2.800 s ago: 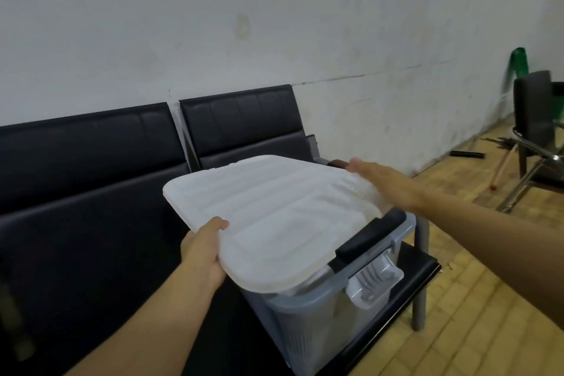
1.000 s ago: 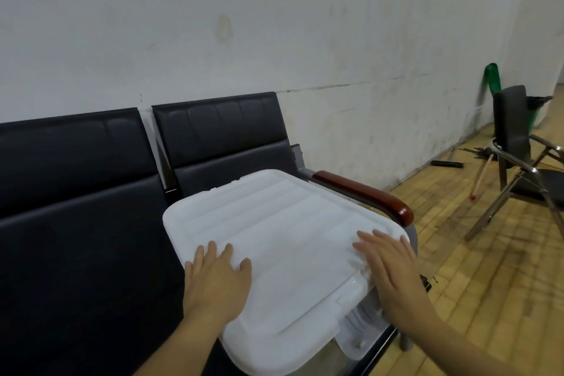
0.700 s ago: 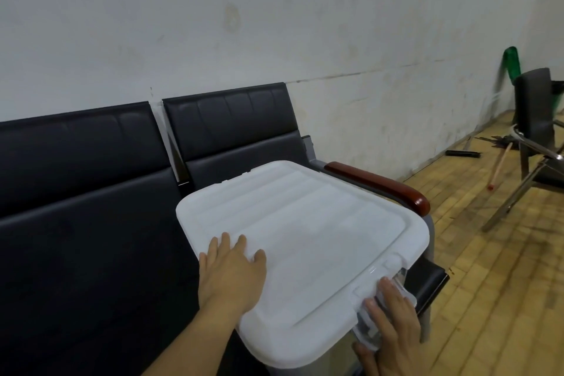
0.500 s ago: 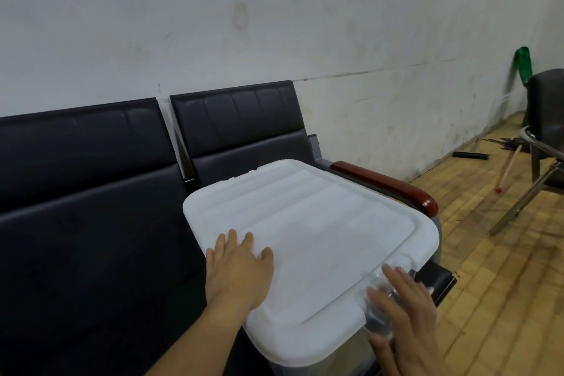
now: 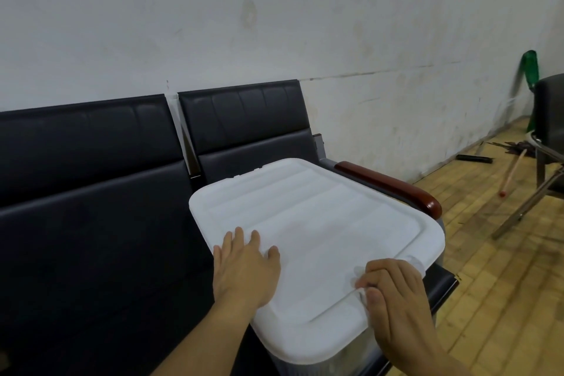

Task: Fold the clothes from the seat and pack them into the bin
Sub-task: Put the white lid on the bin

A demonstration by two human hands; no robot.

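Two hands work the white lid (image 5: 317, 223), which sits on the bin (image 5: 354, 354) on the bench (image 5: 91, 223). Left grip (image 5: 244, 272) presses flat at 9 o'clock. Right grip (image 5: 393, 293) curls round the latch at the lid's 5 o'clock edge, nearer hand.

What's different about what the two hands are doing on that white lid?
The left hand lies flat on the white lid with fingers spread, while the right hand has its fingers curled and pinches something at the lid's near edge. The left hand sits toward the lid's left side, the right hand at its front right edge. Both touch the lid.
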